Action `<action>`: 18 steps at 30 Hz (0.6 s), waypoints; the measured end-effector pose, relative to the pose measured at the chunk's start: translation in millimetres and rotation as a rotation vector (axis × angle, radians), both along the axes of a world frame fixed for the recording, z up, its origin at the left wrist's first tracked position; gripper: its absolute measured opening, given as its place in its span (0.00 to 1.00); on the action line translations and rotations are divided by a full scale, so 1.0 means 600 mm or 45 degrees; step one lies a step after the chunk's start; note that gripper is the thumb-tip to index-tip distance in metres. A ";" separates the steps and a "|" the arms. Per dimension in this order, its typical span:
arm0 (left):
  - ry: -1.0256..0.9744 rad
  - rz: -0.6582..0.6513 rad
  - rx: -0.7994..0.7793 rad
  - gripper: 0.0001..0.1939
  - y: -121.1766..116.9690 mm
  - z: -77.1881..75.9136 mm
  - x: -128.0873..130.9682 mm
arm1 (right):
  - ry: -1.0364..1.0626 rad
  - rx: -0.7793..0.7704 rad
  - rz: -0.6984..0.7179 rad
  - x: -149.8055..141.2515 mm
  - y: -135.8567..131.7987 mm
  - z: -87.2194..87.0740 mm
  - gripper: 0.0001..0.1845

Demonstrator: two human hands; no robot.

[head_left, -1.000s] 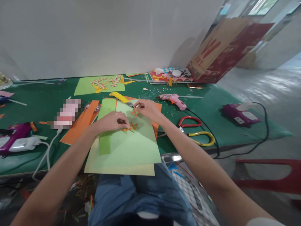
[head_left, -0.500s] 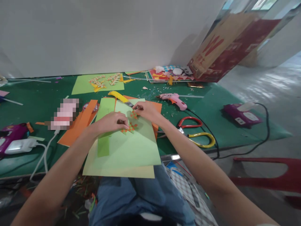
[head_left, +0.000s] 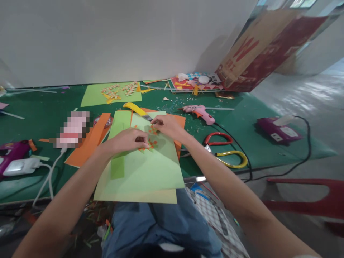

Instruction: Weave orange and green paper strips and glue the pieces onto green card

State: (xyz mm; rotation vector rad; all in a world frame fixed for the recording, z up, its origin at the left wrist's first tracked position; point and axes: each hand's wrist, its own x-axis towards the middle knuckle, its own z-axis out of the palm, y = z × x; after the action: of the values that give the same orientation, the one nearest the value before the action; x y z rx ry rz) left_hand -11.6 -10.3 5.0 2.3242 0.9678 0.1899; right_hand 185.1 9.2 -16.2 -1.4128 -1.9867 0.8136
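Observation:
A woven piece of orange and green paper strips (head_left: 152,144) lies on light green paper sheets (head_left: 153,168). My left hand (head_left: 130,139) pinches it at its left side, thumb and fingers together. At the upper edge of the woven piece, my right hand (head_left: 166,126) has its fingertips closed on the strips. Both hands hide part of the weave. Just beyond my right fingertips lies a utility knife with a yellow handle (head_left: 134,108), its blade end near them. A darker green strip (head_left: 117,167) rests on the sheets below my left wrist.
Right of the sheets are a pink glue gun (head_left: 200,113) and scissors with red and yellow handles (head_left: 232,159). Orange paper (head_left: 88,145) and a blurred pink device on a white cable lie left. Behind stand woven pieces on green paper (head_left: 91,95) and a paper bag (head_left: 242,57).
The view has shifted slightly. Both hands stay at the woven piece in nearly the same pose, with only a very small movement of the left hand to the right.

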 end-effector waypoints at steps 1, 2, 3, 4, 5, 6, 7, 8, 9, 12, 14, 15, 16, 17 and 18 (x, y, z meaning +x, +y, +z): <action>0.010 -0.009 -0.010 0.12 0.001 0.000 0.000 | -0.014 -0.010 0.002 0.000 0.000 0.001 0.12; 0.025 -0.020 -0.012 0.12 0.001 0.001 0.000 | -0.026 -0.015 0.005 0.000 -0.001 0.002 0.12; 0.043 -0.029 -0.008 0.12 0.002 0.001 0.000 | -0.037 -0.012 0.009 0.000 -0.001 0.003 0.12; 0.061 -0.035 0.000 0.12 0.002 0.001 0.000 | -0.047 -0.004 0.011 0.001 -0.002 0.004 0.12; 0.071 -0.039 0.009 0.12 0.002 0.002 0.000 | -0.059 0.002 0.008 0.001 -0.003 0.005 0.12; 0.075 -0.038 0.019 0.12 0.002 0.002 0.000 | -0.073 0.001 0.003 0.002 -0.004 0.007 0.12; 0.073 -0.037 0.025 0.12 0.001 0.003 -0.001 | -0.087 -0.006 -0.004 0.003 -0.005 0.008 0.13; 0.066 -0.035 0.027 0.12 0.000 0.003 -0.001 | -0.096 -0.019 -0.009 0.004 -0.007 0.010 0.13; 0.061 -0.030 0.032 0.12 -0.001 0.003 0.000 | -0.105 -0.040 -0.013 0.004 -0.009 0.011 0.13; 0.074 -0.010 0.100 0.12 -0.004 0.005 0.000 | -0.192 -0.060 -0.023 0.000 -0.015 0.011 0.12; 0.089 -0.006 0.152 0.12 -0.006 0.006 0.000 | -0.302 0.033 -0.060 -0.003 -0.018 0.012 0.13; 0.091 -0.007 0.166 0.12 -0.006 0.006 -0.001 | -0.349 0.096 -0.084 -0.003 -0.018 0.013 0.14; 0.090 -0.011 0.169 0.12 -0.006 0.006 -0.001 | -0.376 0.155 -0.108 0.001 -0.018 0.017 0.14; 0.088 -0.013 0.167 0.12 -0.006 0.007 -0.002 | -0.390 0.196 -0.134 0.009 -0.017 0.021 0.14; 0.083 -0.014 0.164 0.13 -0.006 0.006 -0.002 | -0.399 0.210 -0.168 0.021 -0.015 0.028 0.15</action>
State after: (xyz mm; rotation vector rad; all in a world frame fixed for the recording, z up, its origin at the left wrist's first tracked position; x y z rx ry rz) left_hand -12.9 -13.9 8.9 2.4660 1.0011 0.1774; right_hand 197.6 0.4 0.5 -1.6304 -2.1039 0.3778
